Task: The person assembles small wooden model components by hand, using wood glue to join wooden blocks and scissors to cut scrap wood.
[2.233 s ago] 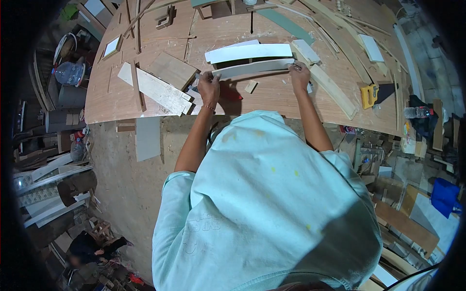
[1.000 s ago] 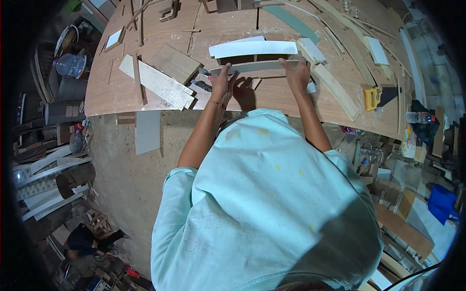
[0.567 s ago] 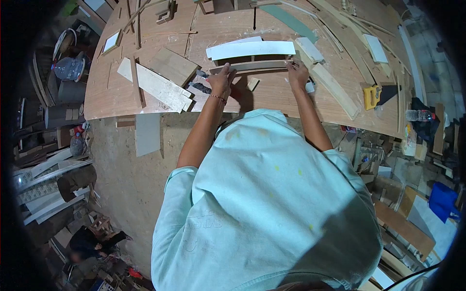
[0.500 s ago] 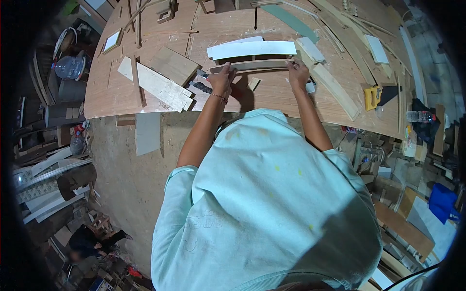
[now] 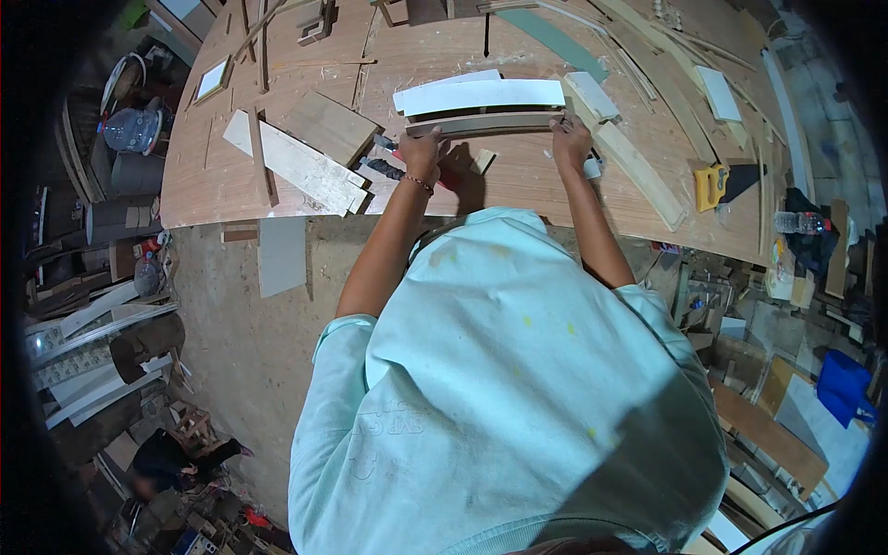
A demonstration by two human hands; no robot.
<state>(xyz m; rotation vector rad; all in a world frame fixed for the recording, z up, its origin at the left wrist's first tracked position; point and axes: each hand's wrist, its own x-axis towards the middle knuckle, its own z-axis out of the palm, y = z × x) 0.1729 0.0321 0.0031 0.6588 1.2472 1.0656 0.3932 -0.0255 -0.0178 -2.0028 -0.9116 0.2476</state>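
A long, narrow wooden strip (image 5: 495,122) lies crosswise on the workbench, just in front of a white-faced board (image 5: 481,95). My left hand (image 5: 423,154) grips the strip's left end, fingers closed at its near edge. At the other end, my right hand (image 5: 571,144) has its fingers closed round the strip's corner. Beside my left wrist is a tool with a black grip (image 5: 384,167) and some red showing, partly hidden by the hand. A small wood offcut (image 5: 483,161) rests between my hands.
A pale plank (image 5: 296,162) and a square wooden board (image 5: 331,128) lie to the left. On the right are a light plank (image 5: 638,176) and a yellow-handled saw (image 5: 711,187). A person (image 5: 171,461) sits low at the lower left among scrap wood.
My left hand has shifted slightly down and left along the strip, and more red shows beside it. The strip's near face has turned slightly. My right hand has moved a little.
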